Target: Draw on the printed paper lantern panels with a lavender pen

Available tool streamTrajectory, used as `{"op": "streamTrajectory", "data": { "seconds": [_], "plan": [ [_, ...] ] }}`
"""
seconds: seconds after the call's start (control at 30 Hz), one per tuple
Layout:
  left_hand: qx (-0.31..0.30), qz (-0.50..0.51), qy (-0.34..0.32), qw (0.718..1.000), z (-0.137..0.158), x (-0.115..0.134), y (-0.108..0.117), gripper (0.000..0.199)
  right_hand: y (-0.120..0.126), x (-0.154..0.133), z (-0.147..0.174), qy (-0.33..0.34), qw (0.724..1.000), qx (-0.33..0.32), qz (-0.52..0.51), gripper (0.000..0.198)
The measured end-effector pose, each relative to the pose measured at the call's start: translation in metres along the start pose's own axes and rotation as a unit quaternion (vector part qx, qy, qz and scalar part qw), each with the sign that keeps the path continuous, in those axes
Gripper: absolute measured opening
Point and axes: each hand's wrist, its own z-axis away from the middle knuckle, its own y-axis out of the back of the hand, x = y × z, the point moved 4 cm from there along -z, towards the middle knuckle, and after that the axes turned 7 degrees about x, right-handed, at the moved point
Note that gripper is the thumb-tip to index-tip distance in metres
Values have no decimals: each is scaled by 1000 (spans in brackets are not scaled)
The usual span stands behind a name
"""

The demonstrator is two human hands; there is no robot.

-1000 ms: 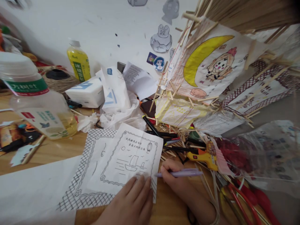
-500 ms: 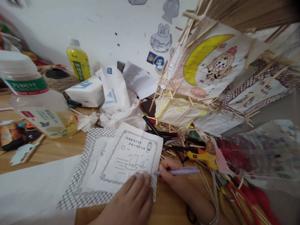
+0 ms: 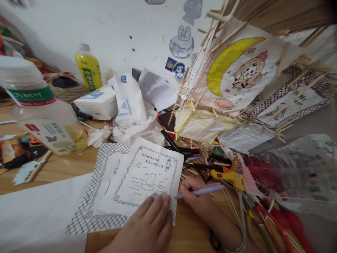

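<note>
My left hand (image 3: 151,221) lies flat across the lower right of a white sheet with a boat drawing (image 3: 147,175). That sheet bears a wavy border, lines of writing and a lantern figure. Beneath it, partly covered, is a paper with a cross-hatched border (image 3: 84,207). Pinched in my right hand (image 3: 197,196) is a light purple pen (image 3: 207,190), its tip at the right edge of the papers, by the hatched corner. Whether the tip touches the paper I cannot tell. A larger blank sheet (image 3: 34,214) extends to the left.
A large bottle (image 3: 50,116) stands left, a yellow drink bottle (image 3: 88,66) behind it. Tissue packs (image 3: 97,102) sit at the back. A stick-framed paper lantern (image 3: 237,70) rises on the right. A yellow glue gun (image 3: 229,177), scissors (image 3: 271,225) and loose sticks crowd the right side.
The pen tip has shifted slightly down and the pen's rear end has tilted up. My left hand stays on the sheet. The whole view has shifted very slightly.
</note>
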Motion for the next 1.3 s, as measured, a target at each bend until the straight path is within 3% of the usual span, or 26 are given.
{"op": "streamTrajectory", "data": {
  "seconds": [0.23, 0.8, 1.3],
  "plan": [
    [-11, 12, 2, 1000, 1, 2, 0, 29, 1, -1, -1, 21, 1000, 22, -6, 30],
    [-20, 9, 1, 1000, 4, 3, -2, 29, 0, 6, 3, -38, 998, -4, -52, 24],
    [-19, 19, -20, 999, 5, 3, 3, 30, 5, 0, 3, -59, 996, 28, -68, 26]
  ]
}}
